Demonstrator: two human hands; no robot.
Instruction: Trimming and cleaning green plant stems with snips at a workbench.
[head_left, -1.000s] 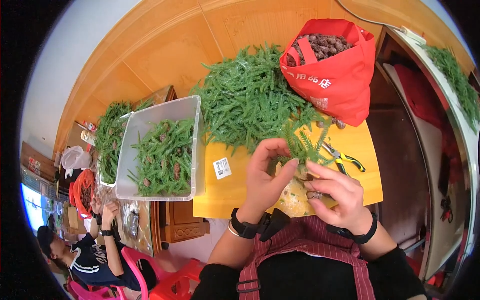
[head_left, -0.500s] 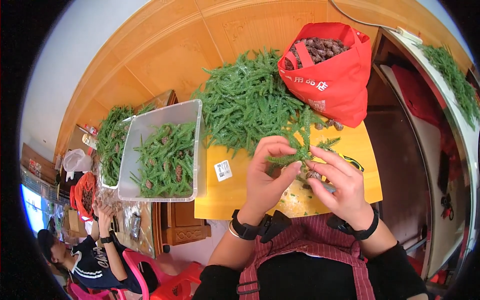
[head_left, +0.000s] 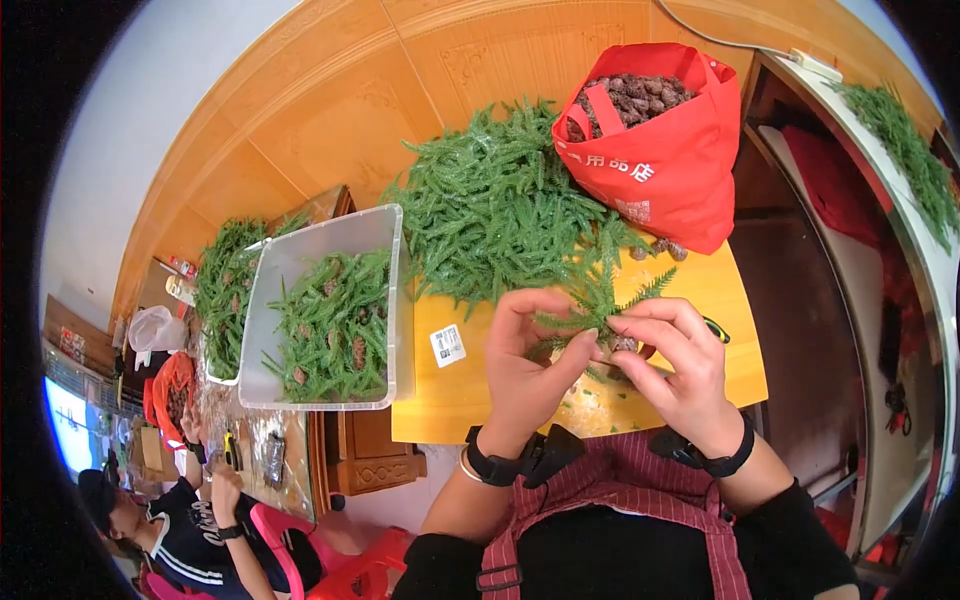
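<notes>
Over the yellow tabletop, my left hand pinches the base of a green pine sprig between thumb and fingers. My right hand is closed at the same spot, its fingertips on a small brown pine cone against the sprig's base. Both hands meet around the join, so the contact between cone and stem is partly hidden. Behind them lies a large pile of green sprigs. A red cloth bag full of pine cones stands at the back right.
To the left, a clear plastic bin holds sprigs with cones. A white label lies on the tabletop. Loose cones sit by the bag. A black-and-yellow tool is partly behind my right hand. Another person sits at the far left.
My hands have drawn closer together around the sprig, which now stands more upright with its tips fanned out. The other person's hands have moved apart.
</notes>
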